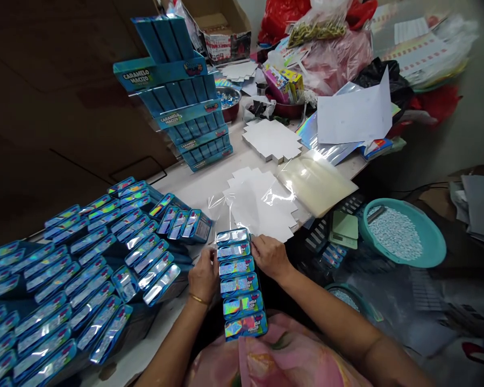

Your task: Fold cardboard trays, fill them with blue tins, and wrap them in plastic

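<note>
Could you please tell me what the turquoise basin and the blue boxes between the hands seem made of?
Turquoise basin: likely smooth plastic, from its even colour and thin rim.
Blue boxes: perhaps card with glossy holographic film, given their rainbow glints; tin remains possible.

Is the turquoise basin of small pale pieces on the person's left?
No, the turquoise basin stands to the right, beyond the right hand.

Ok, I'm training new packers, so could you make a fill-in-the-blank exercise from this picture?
1. The row of boxes flanked by the left hand and right hand numbers ____.
2. The big teal basin lies nearer the ____ hand.
3. The top tray reads CARAMELO ____.

Missing words: six; right; MACIZO.
</note>
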{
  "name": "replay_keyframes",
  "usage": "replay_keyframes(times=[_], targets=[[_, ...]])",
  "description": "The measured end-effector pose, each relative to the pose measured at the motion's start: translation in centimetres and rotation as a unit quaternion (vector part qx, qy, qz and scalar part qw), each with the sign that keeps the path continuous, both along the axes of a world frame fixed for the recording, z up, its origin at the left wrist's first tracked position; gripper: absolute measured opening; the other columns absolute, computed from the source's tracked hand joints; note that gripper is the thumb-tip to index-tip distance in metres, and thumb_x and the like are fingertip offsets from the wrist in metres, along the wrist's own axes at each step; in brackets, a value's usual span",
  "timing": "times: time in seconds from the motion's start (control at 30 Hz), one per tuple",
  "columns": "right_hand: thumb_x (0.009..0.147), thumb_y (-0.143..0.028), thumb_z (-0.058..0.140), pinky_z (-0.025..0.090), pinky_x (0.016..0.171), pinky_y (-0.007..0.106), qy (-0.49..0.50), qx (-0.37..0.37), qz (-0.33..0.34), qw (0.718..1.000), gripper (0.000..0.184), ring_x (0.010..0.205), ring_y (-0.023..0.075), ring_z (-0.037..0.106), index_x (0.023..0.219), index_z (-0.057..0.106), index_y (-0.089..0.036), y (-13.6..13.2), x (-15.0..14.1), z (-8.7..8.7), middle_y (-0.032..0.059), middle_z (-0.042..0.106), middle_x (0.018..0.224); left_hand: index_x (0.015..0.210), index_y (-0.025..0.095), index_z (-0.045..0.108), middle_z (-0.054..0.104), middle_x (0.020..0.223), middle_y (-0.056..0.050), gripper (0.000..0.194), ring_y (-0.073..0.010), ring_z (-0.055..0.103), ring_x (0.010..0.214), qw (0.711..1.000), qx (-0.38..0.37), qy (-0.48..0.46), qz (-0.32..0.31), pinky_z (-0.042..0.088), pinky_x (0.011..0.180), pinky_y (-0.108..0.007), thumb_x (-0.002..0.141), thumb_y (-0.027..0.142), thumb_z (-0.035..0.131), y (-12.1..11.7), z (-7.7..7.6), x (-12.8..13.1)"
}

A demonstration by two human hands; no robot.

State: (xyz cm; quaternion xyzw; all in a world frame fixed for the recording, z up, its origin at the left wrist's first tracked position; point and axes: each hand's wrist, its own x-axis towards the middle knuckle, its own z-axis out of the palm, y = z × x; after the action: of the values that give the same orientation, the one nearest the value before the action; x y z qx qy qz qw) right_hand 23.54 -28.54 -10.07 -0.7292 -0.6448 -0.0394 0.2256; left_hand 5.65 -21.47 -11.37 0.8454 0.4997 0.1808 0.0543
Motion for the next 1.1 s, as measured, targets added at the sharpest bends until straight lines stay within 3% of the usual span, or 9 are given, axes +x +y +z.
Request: replay_keyframes(times=[0.17, 0.27, 0.33, 0.5, 0.63, 0.7, 0.8, 0.9, 1.1], targets=[[0.081, -0.018, 0.042, 0.025, 0.056, 0.026, -0.033, 0.025, 0.082, 0.996, 0.019, 0.058, 0.0115, 0.045, 0.066, 0.053, -0.017, -0.7, 0.9, 0.5, 0.0012, 0.053, 0.062, 0.071, 0.017, 0.051, 0.056, 0.062, -0.002, 0.021, -0.0120, 0.055, 0.058, 0.993, 0.086, -0.034, -0.077, 0.037, 0.054, -0.021, 0.085, 0.025, 0.036, -0.5, 0.7, -0.9], [0.082, -0.019, 0.039, 0.026, 0.058, 0.028, -0.046, 0.057, 0.157, 0.985, 0.023, 0.058, 0.0123, 0.043, 0.062, 0.051, -0.018, -2.6, 1.5, 0.0, 0.0008, 0.050, 0.058, 0.077, 0.017, 0.052, 0.058, 0.069, -0.003, 0.012, -0.0119, 0.056, 0.065, 0.985, 0.082, -0.054, -0.140, 0.041, 0.062, -0.021, 0.083, 0.021, 0.042, -2.1, 0.5, -2.1], [0.083, -0.019, 0.038, 0.027, 0.059, 0.029, -0.044, 0.070, 0.165, 0.983, 0.023, 0.059, 0.0128, 0.043, 0.064, 0.052, -0.018, -3.6, 1.5, -0.6, 0.0010, 0.051, 0.058, 0.084, 0.017, 0.053, 0.061, 0.077, -0.004, 0.010, -0.0132, 0.058, 0.073, 0.982, 0.077, -0.081, -0.155, 0.043, 0.069, -0.023, 0.081, 0.019, 0.043, -2.9, 0.0, -2.5], [0.085, -0.022, 0.038, 0.029, 0.061, 0.028, -0.013, 0.025, 0.081, 0.996, 0.020, 0.065, 0.0145, 0.046, 0.077, 0.054, -0.015, -3.4, 0.3, -2.0, 0.0040, 0.056, 0.068, 0.087, 0.018, 0.050, 0.061, 0.080, -0.005, 0.012, -0.0153, 0.059, 0.073, 0.990, -0.018, -0.114, -0.075, 0.044, 0.062, -0.025, 0.080, 0.021, 0.040, -2.6, -1.3, -1.7], [0.085, -0.024, 0.039, 0.029, 0.060, 0.027, 0.000, -0.041, 0.018, 0.999, 0.019, 0.066, 0.0143, 0.048, 0.079, 0.054, -0.016, -2.1, -0.5, -2.7, 0.0039, 0.056, 0.071, 0.088, 0.018, 0.050, 0.062, 0.070, -0.001, 0.013, -0.0148, 0.059, 0.062, 0.992, -0.120, -0.035, 0.018, 0.039, 0.054, -0.022, 0.077, 0.024, 0.045, -1.5, -1.6, -1.1], [0.085, -0.023, 0.039, 0.028, 0.060, 0.027, -0.001, -0.066, -0.002, 0.998, 0.020, 0.065, 0.0137, 0.048, 0.074, 0.054, -0.016, -1.6, -0.5, -3.1, 0.0034, 0.055, 0.069, 0.086, 0.018, 0.052, 0.062, 0.071, -0.003, 0.014, -0.0157, 0.060, 0.066, 0.989, -0.145, 0.022, 0.024, 0.038, 0.056, -0.023, 0.079, 0.025, 0.042, -1.1, -1.4, -0.8], [0.085, -0.022, 0.040, 0.026, 0.059, 0.027, -0.005, -0.074, -0.004, 0.997, 0.021, 0.063, 0.0134, 0.047, 0.069, 0.053, -0.017, -1.2, -0.2, -3.3, 0.0028, 0.054, 0.067, 0.080, 0.018, 0.055, 0.064, 0.076, -0.005, 0.017, -0.0177, 0.060, 0.074, 0.981, -0.167, 0.092, -0.023, 0.038, 0.060, -0.024, 0.080, 0.026, 0.040, -0.7, -0.9, -0.5], [0.083, -0.019, 0.041, 0.025, 0.059, 0.028, -0.023, -0.056, 0.039, 0.997, 0.022, 0.062, 0.0135, 0.044, 0.065, 0.052, -0.016, -2.1, 0.0, -3.1, 0.0029, 0.053, 0.064, 0.078, 0.017, 0.057, 0.064, 0.078, -0.007, 0.018, -0.0192, 0.060, 0.077, 0.974, -0.161, 0.141, -0.071, 0.040, 0.062, -0.026, 0.079, 0.026, 0.041, -1.2, -0.5, -1.1], [0.078, -0.016, 0.042, 0.023, 0.058, 0.031, -0.023, -0.031, 0.135, 0.990, 0.020, 0.059, 0.0135, 0.039, 0.059, 0.048, -0.017, -9.0, -0.6, -3.1, 0.0019, 0.048, 0.059, 0.067, 0.019, 0.057, 0.062, 0.062, -0.006, 0.023, -0.0186, 0.059, 0.059, 0.968, -0.097, 0.147, -0.177, 0.042, 0.053, -0.029, 0.079, 0.024, 0.038, -6.4, -1.5, -5.4]])
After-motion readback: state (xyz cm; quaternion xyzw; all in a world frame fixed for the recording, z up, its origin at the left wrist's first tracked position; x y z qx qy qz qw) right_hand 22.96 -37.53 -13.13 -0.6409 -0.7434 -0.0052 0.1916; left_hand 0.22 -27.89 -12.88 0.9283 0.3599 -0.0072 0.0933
